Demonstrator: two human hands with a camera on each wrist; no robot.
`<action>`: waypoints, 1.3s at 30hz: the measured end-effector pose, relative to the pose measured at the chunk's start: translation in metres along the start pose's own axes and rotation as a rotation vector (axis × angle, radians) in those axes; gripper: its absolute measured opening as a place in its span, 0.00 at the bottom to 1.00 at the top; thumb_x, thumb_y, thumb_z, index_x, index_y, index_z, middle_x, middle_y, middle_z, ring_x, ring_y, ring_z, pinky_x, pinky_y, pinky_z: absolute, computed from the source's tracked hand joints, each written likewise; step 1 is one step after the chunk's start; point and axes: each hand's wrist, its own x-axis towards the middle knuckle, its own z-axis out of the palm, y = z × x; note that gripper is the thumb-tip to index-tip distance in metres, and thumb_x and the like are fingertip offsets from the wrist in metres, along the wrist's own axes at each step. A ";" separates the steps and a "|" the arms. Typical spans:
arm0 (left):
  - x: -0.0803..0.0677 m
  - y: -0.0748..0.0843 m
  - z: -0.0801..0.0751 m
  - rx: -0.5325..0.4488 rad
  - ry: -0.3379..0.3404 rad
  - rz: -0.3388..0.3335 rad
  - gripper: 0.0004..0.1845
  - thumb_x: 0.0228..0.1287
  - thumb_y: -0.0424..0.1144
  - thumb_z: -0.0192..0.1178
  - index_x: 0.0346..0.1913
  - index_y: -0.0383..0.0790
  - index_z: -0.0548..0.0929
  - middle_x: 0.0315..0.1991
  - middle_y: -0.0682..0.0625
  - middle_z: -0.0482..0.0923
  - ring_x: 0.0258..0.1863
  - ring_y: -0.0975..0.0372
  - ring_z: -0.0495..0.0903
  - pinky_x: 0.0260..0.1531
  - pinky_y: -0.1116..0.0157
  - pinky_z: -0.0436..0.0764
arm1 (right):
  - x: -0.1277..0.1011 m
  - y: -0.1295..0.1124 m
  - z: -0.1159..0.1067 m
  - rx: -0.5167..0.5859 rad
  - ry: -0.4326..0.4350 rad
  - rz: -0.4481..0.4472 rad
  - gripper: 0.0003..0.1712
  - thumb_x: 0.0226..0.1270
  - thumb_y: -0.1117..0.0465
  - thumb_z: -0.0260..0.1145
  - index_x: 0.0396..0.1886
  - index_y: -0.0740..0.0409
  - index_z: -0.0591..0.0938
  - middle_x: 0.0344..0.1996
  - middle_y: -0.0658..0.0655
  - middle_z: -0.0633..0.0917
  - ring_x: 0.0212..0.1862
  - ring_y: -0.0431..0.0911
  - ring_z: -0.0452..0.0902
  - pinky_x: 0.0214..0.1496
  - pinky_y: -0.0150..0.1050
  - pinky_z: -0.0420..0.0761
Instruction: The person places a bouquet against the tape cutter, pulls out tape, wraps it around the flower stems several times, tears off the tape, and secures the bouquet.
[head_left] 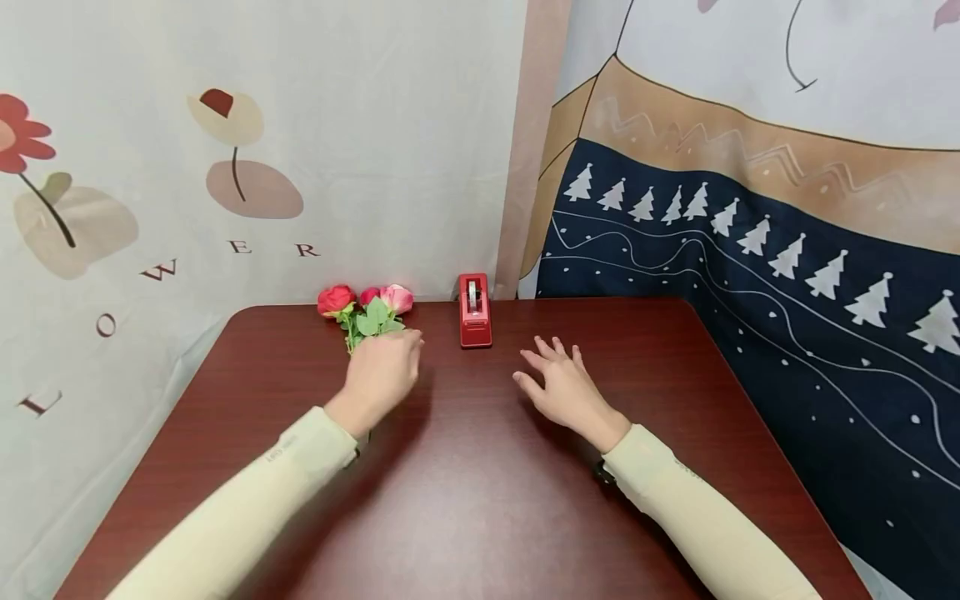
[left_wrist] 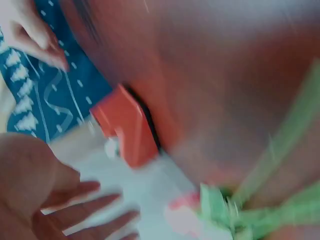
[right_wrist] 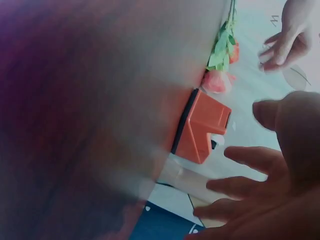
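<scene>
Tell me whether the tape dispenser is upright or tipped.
Upright: the dispenser sits flat on its base on the table, tape roll on top.

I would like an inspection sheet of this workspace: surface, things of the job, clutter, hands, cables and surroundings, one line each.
Surface: dark red-brown table, glossy.
Job's things: artificial roses lying near the far edge, stems toward the person; red tape dispenser right of them, apart from the flowers.
Clutter: nothing seen.
Hands: left hand above the rose stems, fingers relaxed in the wrist view, holding nothing seen; right hand open, fingers spread, short of the dispenser and not touching it.
Cables: nothing seen.
Surroundings: flower-print cloth behind and at left; dark blue cloth with white trees at right.
</scene>
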 end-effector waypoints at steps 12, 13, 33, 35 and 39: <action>0.020 -0.107 -0.015 0.097 -0.164 0.291 0.15 0.63 0.20 0.61 0.43 0.40 0.92 0.38 0.45 0.88 0.40 0.48 0.89 0.38 0.46 0.90 | -0.001 0.000 -0.012 0.112 0.155 -0.039 0.18 0.82 0.55 0.66 0.60 0.59 0.92 0.56 0.59 0.94 0.60 0.53 0.92 0.67 0.54 0.88; 0.019 -0.112 -0.015 0.095 -0.191 0.340 0.18 0.62 0.19 0.61 0.47 0.40 0.93 0.40 0.46 0.88 0.41 0.50 0.89 0.39 0.48 0.90 | -0.001 -0.001 -0.013 0.117 0.153 -0.038 0.19 0.82 0.55 0.66 0.62 0.59 0.91 0.58 0.59 0.94 0.62 0.53 0.92 0.68 0.55 0.87; 0.001 -0.123 0.005 0.243 -0.331 0.796 0.21 0.55 0.21 0.79 0.50 0.43 0.94 0.51 0.46 0.91 0.50 0.52 0.90 0.51 0.56 0.91 | -0.007 -0.003 -0.012 0.107 0.119 -0.029 0.21 0.83 0.53 0.65 0.66 0.55 0.89 0.63 0.58 0.92 0.65 0.52 0.90 0.69 0.54 0.87; 0.001 -0.122 0.006 0.247 -0.325 0.815 0.19 0.56 0.22 0.79 0.48 0.44 0.94 0.50 0.46 0.91 0.49 0.53 0.90 0.50 0.56 0.91 | -0.006 -0.004 -0.010 0.109 0.113 -0.029 0.21 0.83 0.53 0.65 0.66 0.55 0.90 0.62 0.58 0.92 0.65 0.52 0.90 0.70 0.55 0.86; 0.002 -0.122 0.008 0.260 -0.324 0.834 0.17 0.57 0.23 0.79 0.45 0.45 0.94 0.47 0.49 0.91 0.48 0.56 0.90 0.52 0.58 0.91 | -0.006 -0.008 -0.009 0.112 0.109 -0.024 0.20 0.82 0.53 0.65 0.64 0.55 0.91 0.62 0.58 0.92 0.66 0.53 0.89 0.70 0.56 0.86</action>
